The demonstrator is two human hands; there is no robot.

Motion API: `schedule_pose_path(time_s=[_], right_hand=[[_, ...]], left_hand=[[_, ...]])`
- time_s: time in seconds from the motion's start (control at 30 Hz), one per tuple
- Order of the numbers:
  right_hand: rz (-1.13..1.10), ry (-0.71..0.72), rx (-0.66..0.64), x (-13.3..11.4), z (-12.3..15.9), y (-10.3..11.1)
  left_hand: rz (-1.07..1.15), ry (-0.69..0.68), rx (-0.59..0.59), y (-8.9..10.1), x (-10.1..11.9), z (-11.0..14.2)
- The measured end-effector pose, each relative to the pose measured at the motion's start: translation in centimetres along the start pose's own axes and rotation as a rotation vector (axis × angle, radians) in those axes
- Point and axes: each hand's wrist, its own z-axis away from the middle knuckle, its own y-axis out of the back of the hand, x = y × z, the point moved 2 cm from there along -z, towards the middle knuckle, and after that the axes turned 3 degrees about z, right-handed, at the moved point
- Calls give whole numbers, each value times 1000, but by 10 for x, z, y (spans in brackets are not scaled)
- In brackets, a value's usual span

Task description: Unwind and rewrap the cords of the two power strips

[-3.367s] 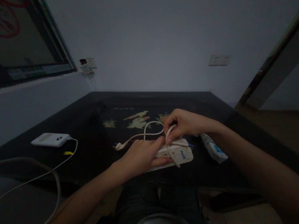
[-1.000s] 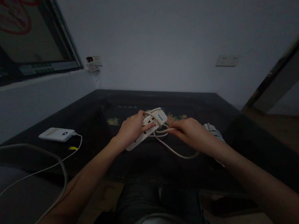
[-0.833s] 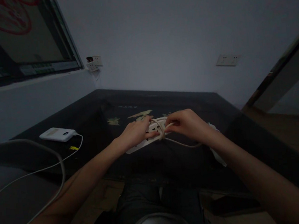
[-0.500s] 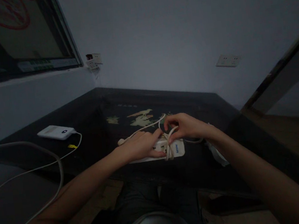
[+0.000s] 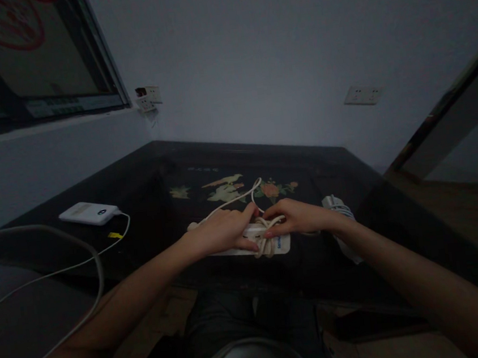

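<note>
Philips power strip (image 5: 252,234) lies near the front edge of a glossy black table (image 5: 233,285), low between the person's two hands, its right end with the blue lettering pointing toward the right side of the table. White cord (image 5: 266,249) is wound around the strip in several turns, bunched just left of that lettering. The left hand (image 5: 223,232) grips the body from its left, thumb pressed on the socket face and fingers over the far side. The right hand (image 5: 296,215) pinches a strand of the cord between thumb and fingertips, right above the wound turns. Beyond the hands, a loose loop of the cord stands up and runs left to a pale plug (image 5: 192,226), partly hidden behind the left hand.

To the right, a second white strip (image 5: 349,250) with coiled cord lies partly behind the right forearm. On the left part of the table rests a flat white device (image 5: 89,213) with a cable (image 5: 129,216) leaving its right end; a yellow tag (image 5: 115,235) is just beside that cable. A painted bird (image 5: 223,180) and a peony (image 5: 270,190) decorate the tabletop.
</note>
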Motion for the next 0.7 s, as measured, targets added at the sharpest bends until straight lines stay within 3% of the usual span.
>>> schedule_pose_path(time_s=[0.33, 0.47, 0.7], right_hand=[[-87, -83, 81, -3, 9, -1], [-78, -73, 70, -5, 13, 0], [137, -48, 60, -15, 17, 6]], left_hand=[[252, 48, -126, 6, -36, 22], [364, 17, -96, 1, -36, 25], [330, 36, -69, 4, -28, 30]])
